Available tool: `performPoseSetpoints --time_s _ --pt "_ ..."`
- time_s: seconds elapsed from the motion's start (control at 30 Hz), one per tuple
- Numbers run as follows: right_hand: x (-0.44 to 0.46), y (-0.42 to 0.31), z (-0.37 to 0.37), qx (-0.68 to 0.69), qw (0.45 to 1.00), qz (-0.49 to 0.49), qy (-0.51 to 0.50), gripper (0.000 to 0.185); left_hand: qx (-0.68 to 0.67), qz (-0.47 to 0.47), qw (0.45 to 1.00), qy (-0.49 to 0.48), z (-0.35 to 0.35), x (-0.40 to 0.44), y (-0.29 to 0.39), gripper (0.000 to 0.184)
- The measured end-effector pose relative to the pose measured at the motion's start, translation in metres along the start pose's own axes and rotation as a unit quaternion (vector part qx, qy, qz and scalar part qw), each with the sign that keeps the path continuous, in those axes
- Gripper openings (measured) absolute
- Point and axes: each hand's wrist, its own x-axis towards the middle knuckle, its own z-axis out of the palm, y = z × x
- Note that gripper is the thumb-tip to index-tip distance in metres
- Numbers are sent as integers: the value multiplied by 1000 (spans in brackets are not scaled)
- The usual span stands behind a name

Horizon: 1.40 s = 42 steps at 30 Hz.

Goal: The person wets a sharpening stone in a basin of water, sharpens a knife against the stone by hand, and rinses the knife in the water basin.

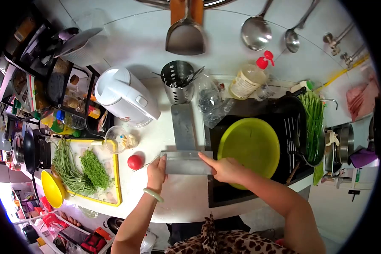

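My left hand (156,170) is closed on the left end of a cleaver (186,164), its fingertips at the upper edge of the blade. At the other end, my right hand (225,169) grips it with the index finger stretched onto the blade. The handle is hidden by the right hand. The wide blade lies crosswise over the near end of a long grey whetstone (183,122), which points away from me on the white counter (173,194). Left of my left hand sits a red tomato (135,162). Just past my right hand is a yellow-green basin (249,146) in the dark sink.
A yellow-edged cutting board (116,182) bears long green beans (70,165) and chopped greens (94,169). A clear tub (115,139), white kettle (125,97), perforated utensil holder (178,82) and bottle (247,80) stand behind. Green stalks (312,122) lie in a colander at right.
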Motion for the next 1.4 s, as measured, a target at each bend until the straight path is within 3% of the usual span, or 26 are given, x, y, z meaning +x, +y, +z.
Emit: performPoseSetpoints --time_s 0.07,0.1,0.13,0.2,0.27,0.33,0.4,0.43,0.47,0.53,0.6,0.67,0.7,0.8,0.87,0.9,0.93,1.0,1.07,1.1,1.13,1.17,1.27,1.3,1.33,1.4 --pt "35 8 -17 39 998 -19 39 69 -22 93 995 26 -5 36 9 39" --pt "51 -1 -38 -43 997 -3 66 66 41 135 989 50 -10 59 21 40" --pt "73 7 -40 -44 992 -27 116 64 -13 115 991 65 -11 70 38 41" --pt "70 4 -46 -12 993 -49 104 64 -57 53 996 38 -16 76 41 41" --pt "43 2 -27 -9 999 -3 50 66 -35 131 991 19 -11 57 0 37" --pt "3 -9 -17 -24 999 9 -20 71 60 57 997 15 -5 14 -12 32" --pt "5 -5 -14 25 999 19 -33 70 2 40 998 41 0 15 -8 30" --pt "19 -3 -19 14 1000 3 0 68 -16 43 997 57 1 19 -3 32" --pt "38 0 -32 1 999 -7 37 67 41 107 992 51 -6 50 -5 39" --pt "75 13 -42 -20 989 -59 132 63 -13 103 993 56 -10 85 31 45" --pt "73 9 -42 -25 992 -39 115 65 -47 45 997 33 -13 77 46 43" --pt "35 -4 -34 11 999 16 26 67 24 120 992 12 -12 51 8 40" --pt "16 -10 -27 -4 998 53 -24 68 42 83 996 14 -8 29 -2 40" --pt "9 1 -3 -18 1000 -16 19 69 24 5 1000 18 -2 5 -7 39" --pt "46 -4 -34 -5 1000 -1 26 71 43 135 988 64 -13 41 13 40" --pt "68 -2 -40 -84 993 -22 81 71 37 173 981 78 -18 74 12 42" --pt "82 2 -46 -25 992 -64 103 71 -2 87 992 88 -21 83 31 43" --pt "71 -6 -54 -47 995 -45 70 71 -28 51 997 55 -23 71 34 38" --pt "40 -4 -36 -3 1000 -10 -6 72 43 114 992 38 -18 60 -25 37" --pt "20 -13 -33 -29 995 45 -85 73 18 49 998 35 -11 20 -12 37" --pt "6 -5 -19 -7 998 -2 -62 76 -5 -24 999 33 -3 -16 3 37" --pt "10 -5 -19 -13 998 0 -63 76 -4 -30 999 35 -4 -12 -2 37" --pt "54 3 -40 -58 997 -41 21 74 49 171 980 89 -12 52 -17 42" --pt "74 6 -48 -42 995 -65 55 74 28 154 981 110 -13 62 14 42" --pt "84 6 -54 -25 992 -88 91 74 11 49 995 90 -20 74 33 42" --pt "61 -4 -58 -30 990 -93 97 74 6 104 993 60 -22 72 23 40"
